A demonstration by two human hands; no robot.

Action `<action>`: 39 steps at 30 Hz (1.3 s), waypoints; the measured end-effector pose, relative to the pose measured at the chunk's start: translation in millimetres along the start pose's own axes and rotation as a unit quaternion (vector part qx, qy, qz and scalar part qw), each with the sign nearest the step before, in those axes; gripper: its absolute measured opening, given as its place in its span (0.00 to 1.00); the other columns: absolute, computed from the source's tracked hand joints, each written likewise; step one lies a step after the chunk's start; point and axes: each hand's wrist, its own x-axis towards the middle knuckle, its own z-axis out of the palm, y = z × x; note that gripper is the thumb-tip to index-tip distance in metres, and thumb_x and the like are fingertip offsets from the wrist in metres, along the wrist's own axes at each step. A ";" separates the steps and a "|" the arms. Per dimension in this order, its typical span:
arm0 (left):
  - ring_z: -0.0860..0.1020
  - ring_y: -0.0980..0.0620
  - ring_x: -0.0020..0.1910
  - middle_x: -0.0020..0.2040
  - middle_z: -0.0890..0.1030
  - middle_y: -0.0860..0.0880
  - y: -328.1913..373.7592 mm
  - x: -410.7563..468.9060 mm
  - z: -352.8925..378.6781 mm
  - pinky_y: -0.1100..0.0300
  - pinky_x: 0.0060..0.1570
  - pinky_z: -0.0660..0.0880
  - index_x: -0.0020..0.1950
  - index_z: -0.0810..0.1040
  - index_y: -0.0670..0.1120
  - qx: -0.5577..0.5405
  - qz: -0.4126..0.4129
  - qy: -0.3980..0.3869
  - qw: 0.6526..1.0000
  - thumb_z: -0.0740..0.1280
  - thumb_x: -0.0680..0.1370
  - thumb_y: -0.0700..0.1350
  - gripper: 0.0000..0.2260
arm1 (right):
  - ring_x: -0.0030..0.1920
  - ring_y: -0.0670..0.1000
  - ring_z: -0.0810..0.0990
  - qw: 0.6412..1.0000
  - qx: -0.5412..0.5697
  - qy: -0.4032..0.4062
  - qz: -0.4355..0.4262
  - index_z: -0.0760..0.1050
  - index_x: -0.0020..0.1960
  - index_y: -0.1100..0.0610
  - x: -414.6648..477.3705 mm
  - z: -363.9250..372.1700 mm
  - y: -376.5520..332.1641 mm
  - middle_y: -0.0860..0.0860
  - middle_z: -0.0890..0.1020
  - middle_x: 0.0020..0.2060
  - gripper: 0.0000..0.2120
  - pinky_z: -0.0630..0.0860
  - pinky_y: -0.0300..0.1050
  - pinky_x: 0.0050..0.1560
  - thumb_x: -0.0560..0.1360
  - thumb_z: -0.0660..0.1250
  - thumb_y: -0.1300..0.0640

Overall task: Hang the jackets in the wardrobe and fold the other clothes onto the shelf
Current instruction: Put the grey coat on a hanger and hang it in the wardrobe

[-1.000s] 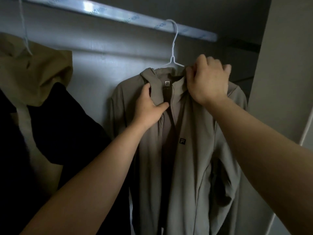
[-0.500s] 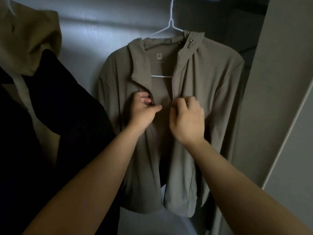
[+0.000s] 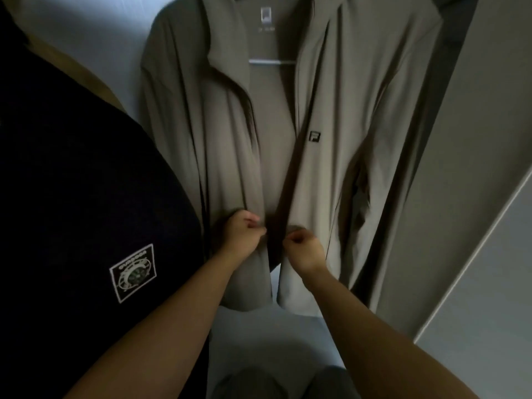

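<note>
Jackets first: a grey-green lightweight zip jacket (image 3: 339,110) is hanging on a white hanger (image 3: 272,62) inside the wardrobe, left hand (image 3: 241,236) and right hand (image 3: 303,249) each pinching a front edge low down. Tugging unevenly risks sliding it off.

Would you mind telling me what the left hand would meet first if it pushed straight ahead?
Probably the grey jacket itself: the left hand already pinches its left front edge, with the wardrobe's back wall behind, though depth is unclear.
</note>
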 end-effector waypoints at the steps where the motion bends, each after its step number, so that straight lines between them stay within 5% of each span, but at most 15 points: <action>1: 0.81 0.47 0.46 0.46 0.82 0.48 -12.4 -1.6 4.3 0.51 0.49 0.81 0.45 0.77 0.51 0.002 -0.022 -0.013 1.000 0.75 0.73 0.36 0.12 | 0.40 0.52 0.81 0.998 0.037 -0.015 0.052 0.80 0.45 0.55 -0.6 4.2 9.9 0.52 0.83 0.38 0.05 0.75 0.43 0.35 0.78 0.66 0.59; 6: 0.77 0.50 0.36 0.41 0.80 0.45 -71.5 -10.9 23.0 0.61 0.31 0.73 0.48 0.80 0.46 -0.001 -0.154 -0.054 0.987 0.71 0.77 0.38 0.04 | 0.32 0.54 0.73 0.916 0.212 -0.086 0.329 0.74 0.45 0.60 -9.9 23.7 53.2 0.57 0.75 0.35 0.06 0.68 0.44 0.31 0.79 0.65 0.59; 10: 0.76 0.52 0.35 0.41 0.79 0.47 -118.4 -25.9 35.1 0.62 0.30 0.71 0.49 0.78 0.45 -0.041 -0.302 -0.103 0.947 0.68 0.80 0.44 0.03 | 0.50 0.59 0.77 0.848 0.264 -0.108 0.446 0.71 0.58 0.62 -12.3 36.8 86.7 0.58 0.74 0.51 0.11 0.77 0.51 0.46 0.79 0.67 0.59; 13: 0.79 0.50 0.37 0.37 0.82 0.46 -151.1 -35.4 40.7 0.59 0.34 0.77 0.49 0.79 0.43 -0.127 -0.403 -0.124 0.898 0.71 0.78 0.45 0.06 | 0.68 0.64 0.69 0.817 0.298 -0.071 0.489 0.72 0.59 0.61 -9.1 40.0 105.9 0.55 0.72 0.60 0.15 0.77 0.65 0.60 0.75 0.72 0.64; 16: 0.84 0.49 0.36 0.37 0.85 0.44 -177.3 -42.1 44.9 0.58 0.34 0.79 0.49 0.84 0.40 -0.225 -0.452 -0.133 0.853 0.76 0.72 0.44 0.09 | 0.62 0.66 0.70 0.779 0.337 -0.007 0.529 0.67 0.56 0.59 -9.8 41.6 125.8 0.59 0.67 0.55 0.19 0.77 0.65 0.56 0.72 0.74 0.62; 19: 0.85 0.46 0.39 0.40 0.86 0.41 -190.9 -47.2 54.9 0.57 0.35 0.79 0.46 0.86 0.40 -0.320 -0.464 -0.112 0.818 0.79 0.63 0.39 0.13 | 0.55 0.60 0.73 0.776 0.404 0.030 0.483 0.65 0.62 0.50 -13.1 46.1 148.7 0.54 0.70 0.51 0.28 0.77 0.59 0.49 0.69 0.77 0.60; 23: 0.81 0.46 0.45 0.41 0.85 0.42 -197.2 -47.2 68.5 0.57 0.34 0.80 0.50 0.83 0.39 -0.397 -0.470 -0.059 0.786 0.75 0.69 0.34 0.10 | 0.61 0.54 0.75 0.762 0.475 0.087 0.431 0.73 0.66 0.51 -16.5 51.2 168.8 0.49 0.79 0.58 0.20 0.72 0.53 0.56 0.75 0.72 0.54; 30: 0.79 0.49 0.39 0.44 0.80 0.42 -207.3 -50.9 74.2 0.60 0.34 0.77 0.54 0.78 0.40 -0.381 -0.506 -0.088 0.769 0.73 0.76 0.46 0.12 | 0.46 0.55 0.81 0.744 0.470 0.210 0.426 0.76 0.47 0.54 -16.9 42.4 171.1 0.55 0.82 0.45 0.03 0.79 0.50 0.45 0.77 0.68 0.55; 34: 0.81 0.45 0.54 0.56 0.81 0.42 -211.8 -64.2 79.7 0.54 0.44 0.78 0.58 0.79 0.47 -0.349 -0.488 -0.060 0.798 0.71 0.77 0.50 0.12 | 0.51 0.60 0.81 0.711 0.545 0.170 0.410 0.75 0.49 0.53 -27.0 34.2 165.6 0.57 0.81 0.48 0.06 0.81 0.61 0.51 0.80 0.67 0.51; 37: 0.81 0.47 0.48 0.53 0.83 0.42 -208.3 -72.5 82.9 0.56 0.38 0.74 0.59 0.79 0.43 -0.344 -0.486 -0.076 0.800 0.66 0.81 0.52 0.14 | 0.54 0.61 0.80 0.691 0.620 0.091 0.361 0.76 0.50 0.59 -40.5 25.1 161.6 0.58 0.81 0.51 0.07 0.76 0.58 0.63 0.76 0.60 0.63; 39: 0.79 0.47 0.44 0.49 0.82 0.42 -205.6 -77.5 82.4 0.58 0.38 0.73 0.57 0.79 0.42 -0.348 -0.477 -0.079 0.803 0.63 0.81 0.50 0.13 | 0.50 0.62 0.78 0.712 0.617 0.045 0.332 0.72 0.44 0.62 -47.9 22.2 160.2 0.60 0.78 0.50 0.13 0.78 0.52 0.55 0.67 0.52 0.71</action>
